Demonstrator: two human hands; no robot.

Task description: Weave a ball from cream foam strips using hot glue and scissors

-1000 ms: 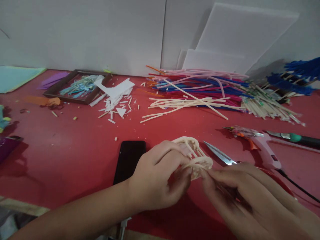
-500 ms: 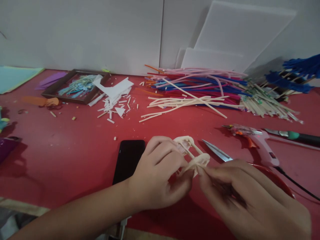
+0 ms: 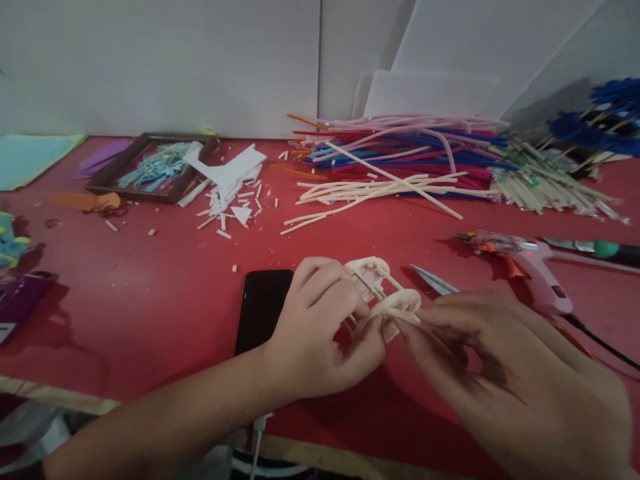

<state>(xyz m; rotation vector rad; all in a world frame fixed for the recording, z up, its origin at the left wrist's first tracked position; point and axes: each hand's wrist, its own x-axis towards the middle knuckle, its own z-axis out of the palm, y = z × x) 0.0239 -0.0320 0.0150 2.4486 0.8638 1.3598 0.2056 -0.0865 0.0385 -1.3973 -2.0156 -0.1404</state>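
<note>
My left hand (image 3: 323,327) is closed around the near left side of a small cream craft frame (image 3: 369,275), with two rounded ends joined by thin rods. Its thumb and fingers pinch the nearer rounded end. My right hand (image 3: 520,373) is closed too, thumb and forefinger pinching a cream pipe cleaner (image 3: 400,313) that lies along that end. Its tip is hidden by the fingers. Just beyond my right hand, a pointed metal blade (image 3: 434,280) pokes out. A black phone (image 3: 263,303) lies flat to the left of the frame, partly covered by my left wrist.
A pink glue gun (image 3: 537,267) with a cord rests at right, near a green-and-black-handled cutter (image 3: 605,250). Behind lie cream pipe cleaners (image 3: 360,193) and a coloured bundle (image 3: 400,143). White scraps (image 3: 233,170) and a brown tray (image 3: 173,195) are at back left.
My right fingers have shifted slightly right along the near end of the craft frame, still pinching. My left hand keeps its hold. The camera view has shifted a little.
</note>
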